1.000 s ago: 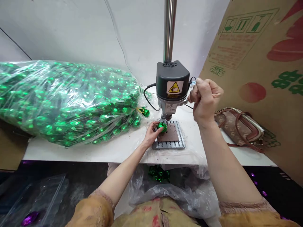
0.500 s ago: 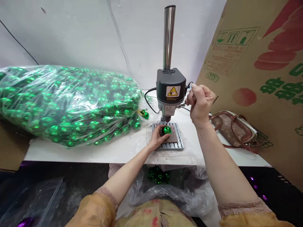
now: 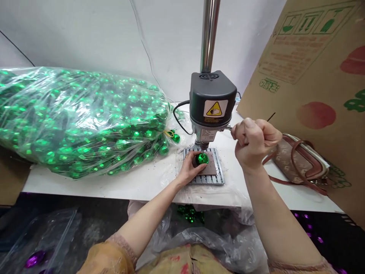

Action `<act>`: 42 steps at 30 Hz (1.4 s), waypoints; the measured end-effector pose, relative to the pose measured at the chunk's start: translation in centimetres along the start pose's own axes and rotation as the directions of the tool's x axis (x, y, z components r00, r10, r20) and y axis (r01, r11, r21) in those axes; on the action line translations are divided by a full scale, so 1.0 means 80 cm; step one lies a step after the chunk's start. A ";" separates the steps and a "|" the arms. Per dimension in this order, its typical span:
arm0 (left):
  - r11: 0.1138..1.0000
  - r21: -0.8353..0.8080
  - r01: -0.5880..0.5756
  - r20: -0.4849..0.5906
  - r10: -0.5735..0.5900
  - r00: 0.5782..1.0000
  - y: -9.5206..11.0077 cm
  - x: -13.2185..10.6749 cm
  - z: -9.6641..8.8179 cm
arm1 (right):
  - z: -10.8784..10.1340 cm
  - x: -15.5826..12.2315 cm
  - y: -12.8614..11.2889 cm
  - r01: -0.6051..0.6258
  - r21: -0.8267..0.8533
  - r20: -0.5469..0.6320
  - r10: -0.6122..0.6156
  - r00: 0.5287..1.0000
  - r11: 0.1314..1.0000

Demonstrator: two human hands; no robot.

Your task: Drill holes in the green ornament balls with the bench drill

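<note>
The left hand and right hand are well apart. The left hand's fingers clamp a shiny green bauble on its side, directly under the chuck of a small bench drill press, just above a brown pad on a slotted metal base plate. The right hand is closed in a fist at the drill's side, around a metal feed lever that is mostly hidden. The base plate stands near the front edge of the white bench, midway along it. A large clear plastic bag of green baubles fills the bench's left part, beside the drill. A brown patterned handbag lies towards the right end, against a sheet of printed cardboard.
</note>
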State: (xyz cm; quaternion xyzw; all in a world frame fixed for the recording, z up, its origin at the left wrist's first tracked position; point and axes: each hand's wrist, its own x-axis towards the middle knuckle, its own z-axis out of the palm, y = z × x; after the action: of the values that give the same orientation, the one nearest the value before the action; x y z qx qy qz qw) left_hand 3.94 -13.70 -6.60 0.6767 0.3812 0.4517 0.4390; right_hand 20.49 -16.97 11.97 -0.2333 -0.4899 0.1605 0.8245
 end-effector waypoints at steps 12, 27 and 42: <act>1.000 0.017 0.006 0.000 -0.006 1.000 -0.002 -0.004 0.000 | -0.003 -0.009 0.013 0.224 0.019 0.064 -0.225 0.972 0.974; 1.000 0.029 0.004 -0.003 -0.004 1.000 0.003 -0.006 0.000 | -0.031 -0.033 0.039 0.379 -0.007 0.153 -0.374 0.915 0.925; 1.000 0.014 0.015 -0.139 -0.013 0.990 0.017 -0.017 0.003 | 0.027 0.044 -0.011 -0.074 -0.029 -0.025 0.073 0.997 0.997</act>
State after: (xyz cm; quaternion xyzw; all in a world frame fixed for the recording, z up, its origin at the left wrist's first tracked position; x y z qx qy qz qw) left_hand 3.89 -15.44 -5.71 0.6441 0.4189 0.4919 0.4096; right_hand 20.26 -15.48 15.93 -0.2653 -0.4734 0.1807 0.8203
